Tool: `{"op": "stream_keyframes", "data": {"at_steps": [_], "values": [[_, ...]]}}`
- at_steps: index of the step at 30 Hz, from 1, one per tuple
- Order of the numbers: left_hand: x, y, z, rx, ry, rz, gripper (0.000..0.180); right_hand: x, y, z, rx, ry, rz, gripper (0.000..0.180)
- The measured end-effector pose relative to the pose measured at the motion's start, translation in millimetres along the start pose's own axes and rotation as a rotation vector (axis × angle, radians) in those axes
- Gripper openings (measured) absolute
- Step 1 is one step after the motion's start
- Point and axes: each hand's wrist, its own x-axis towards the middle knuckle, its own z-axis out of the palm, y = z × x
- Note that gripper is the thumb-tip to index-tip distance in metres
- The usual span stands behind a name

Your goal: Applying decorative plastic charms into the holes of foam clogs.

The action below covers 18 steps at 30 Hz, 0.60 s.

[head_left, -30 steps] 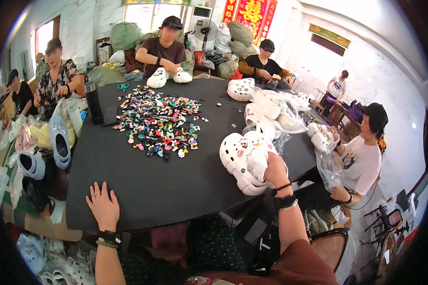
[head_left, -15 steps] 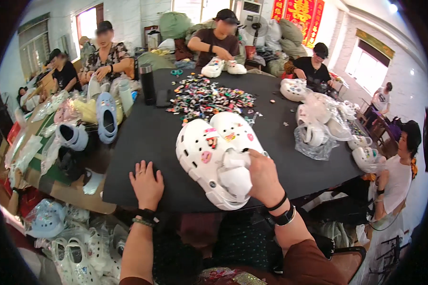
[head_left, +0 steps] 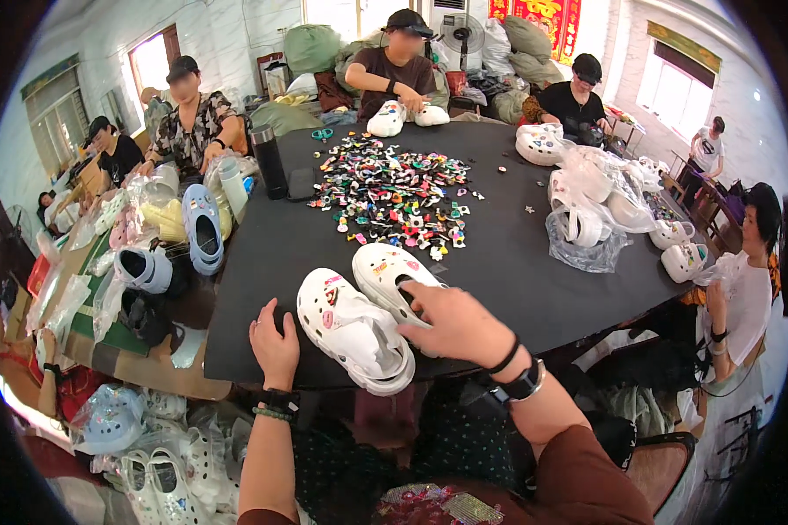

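Observation:
A pair of white clogs stands on the dark table, toes pointing away from me. The left clog [head_left: 317, 297] carries small colourful charms, and white crumpled stuffing [head_left: 363, 322] fills its opening. Flat beside its outer side, apart from it, rests my left hand [head_left: 275, 346], empty and with fingers spread. Over the heel of the right clog [head_left: 383, 262] is my right hand [head_left: 460, 322], thumb and forefinger apart, a fingertip at the shoe's opening; its other fingers are partly hidden. Beyond the clogs lies a large heap of colourful shoe charms [head_left: 394, 188].
A black bottle [head_left: 269, 162] and a dark flat case [head_left: 301, 184] stand left of the heap. Bagged white clogs [head_left: 587, 197] crowd the table's right side. Blue clogs [head_left: 203, 227] sit on the left. Several people work around the table. More bagged shoes [head_left: 162, 481] lie at lower left.
The white clogs have come down onto the table, nearer me and slightly left. My right hand has shifted from the stuffed left clog to the right one. The left hand stays beside them.

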Motion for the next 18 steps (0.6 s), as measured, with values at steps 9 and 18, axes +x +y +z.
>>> {"op": "stream_keyframes", "data": {"at_steps": [9,18], "values": [[-20,113,-78,-0.411,0.009,0.309,0.031,-49,70,-35,0.100,0.278,0.282,0.037],[-43,158,-51,0.013,-0.195,0.518,0.035,-54,74,6,0.483,-0.032,0.441,0.043]]}}
